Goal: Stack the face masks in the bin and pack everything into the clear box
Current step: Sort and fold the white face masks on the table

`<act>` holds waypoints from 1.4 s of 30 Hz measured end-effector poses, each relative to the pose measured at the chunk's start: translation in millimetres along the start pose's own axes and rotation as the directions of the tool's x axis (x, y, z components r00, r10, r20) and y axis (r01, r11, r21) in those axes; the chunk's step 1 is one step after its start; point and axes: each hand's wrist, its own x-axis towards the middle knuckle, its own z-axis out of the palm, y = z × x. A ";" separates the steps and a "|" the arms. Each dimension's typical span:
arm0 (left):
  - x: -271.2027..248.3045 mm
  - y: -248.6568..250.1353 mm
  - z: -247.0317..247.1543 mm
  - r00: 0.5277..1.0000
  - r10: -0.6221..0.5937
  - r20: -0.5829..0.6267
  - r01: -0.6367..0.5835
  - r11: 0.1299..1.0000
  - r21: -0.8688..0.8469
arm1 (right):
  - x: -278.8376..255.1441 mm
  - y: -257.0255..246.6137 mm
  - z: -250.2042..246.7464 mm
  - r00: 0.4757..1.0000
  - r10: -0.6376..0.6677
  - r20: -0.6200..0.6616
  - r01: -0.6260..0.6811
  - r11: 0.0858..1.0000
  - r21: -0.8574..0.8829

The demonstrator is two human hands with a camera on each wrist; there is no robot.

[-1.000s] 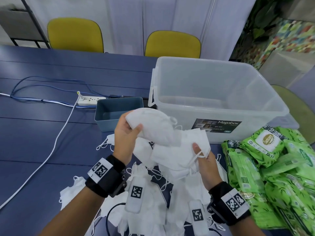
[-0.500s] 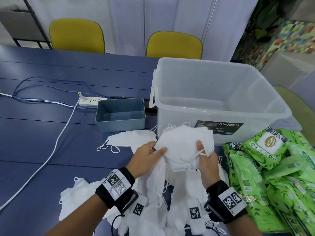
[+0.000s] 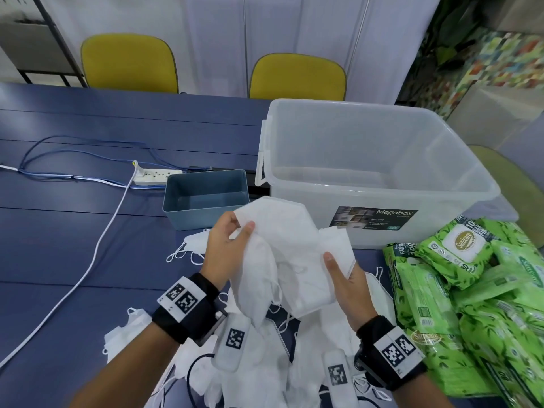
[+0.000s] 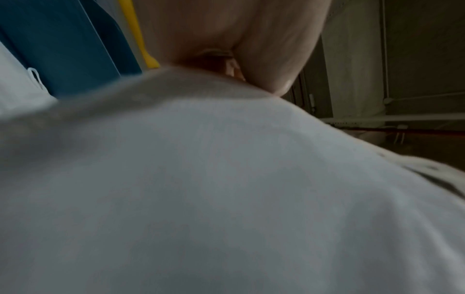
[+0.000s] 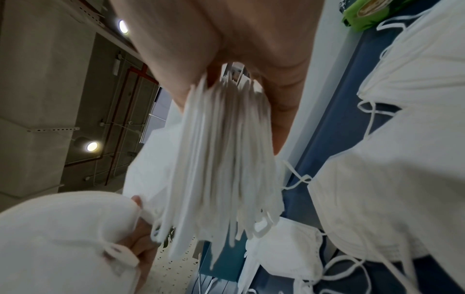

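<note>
My right hand grips a stack of white face masks above the table; in the right wrist view the stack fans out edge-on from between thumb and fingers. My left hand pinches one white mask at its left corner and holds it over the stack; that mask fills the left wrist view. Loose white masks lie heaped on the table below my wrists. The small blue-grey bin stands empty behind my left hand. The clear box stands empty at right.
Green wet-wipe packs are piled at the right of the blue table. A white power strip with white and blue cables lies at left. Two yellow chairs stand behind the table.
My left hand dropped to the pile half a second ago and has risen again with a fresh mask, now held over the stack. The right hand keeps its stack roughly in place.
</note>
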 end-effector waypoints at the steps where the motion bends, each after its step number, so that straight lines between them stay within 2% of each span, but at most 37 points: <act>1: 0.9 4.3 -1.6 1.000 0.007 -0.021 -0.008 0.999 -0.052 | -0.3 0.6 -0.8 1.000 0.004 0.005 -0.004 1.000 0.003; 5: 5.4 16.1 -9.2 0.996 0.088 0.014 -0.086 0.993 -0.085 | -1.6 -2.2 -3.6 1.000 0.006 0.015 -0.006 1.000 0.003; 8: 5.0 21.5 -9.3 0.973 0.162 0.167 -0.165 0.986 0.003 | -2.4 -9.4 -3.6 0.999 -0.006 0.049 0.007 1.000 -0.025; 10: 2.4 20.5 -4.2 0.933 0.163 0.321 -0.204 0.974 0.099 | -3.0 -12.4 -2.6 0.997 -0.012 0.071 0.015 0.999 -0.048; 12: -1.1 15.4 3.7 0.888 0.104 0.449 -0.229 0.945 0.234 | -3.6 -12.1 -0.9 0.995 -0.005 0.102 0.012 0.997 -0.073; 15: -4.9 7.6 15.2 0.811 0.097 0.577 -0.387 0.829 0.404 | -6.7 -11.9 3.2 0.987 0.020 0.159 -0.002 0.994 -0.113; 17: -6.1 7.2 20.9 0.791 0.116 0.601 -0.451 0.775 0.443 | -11.3 -14.6 5.9 0.981 0.047 0.189 -0.028 0.994 -0.104; 20: -8.4 7.9 27.2 0.816 0.145 0.559 -0.460 0.749 0.477 | -16.8 -20.8 7.0 0.975 0.102 0.199 -0.091 0.994 -0.060; 24: -12.5 4.5 32.4 0.861 0.159 0.484 -0.429 0.738 0.520 | -16.7 -22.3 9.5 0.966 0.106 0.234 -0.093 0.994 -0.064; 28: -12.0 1.7 32.3 0.885 0.168 0.434 -0.391 0.774 0.498 | -9.9 -9.1 7.7 0.978 0.115 0.173 -0.096 0.989 -0.114; 34: -9.1 10.7 23.1 0.870 0.082 0.487 -0.314 0.853 0.417 | -9.0 -3.3 0.3 0.978 0.157 0.134 -0.140 0.981 -0.131; 37: -6.9 17.8 18.4 0.880 0.014 0.476 -0.196 0.922 0.334 | -7.9 -3.8 -2.1 0.983 0.148 0.107 -0.139 0.986 -0.088; 42: -1.4 22.9 13.4 0.909 -0.121 0.399 0.073 0.988 0.133 | -7.1 -11.9 -3.9 0.988 0.116 0.100 -0.114 0.993 -0.024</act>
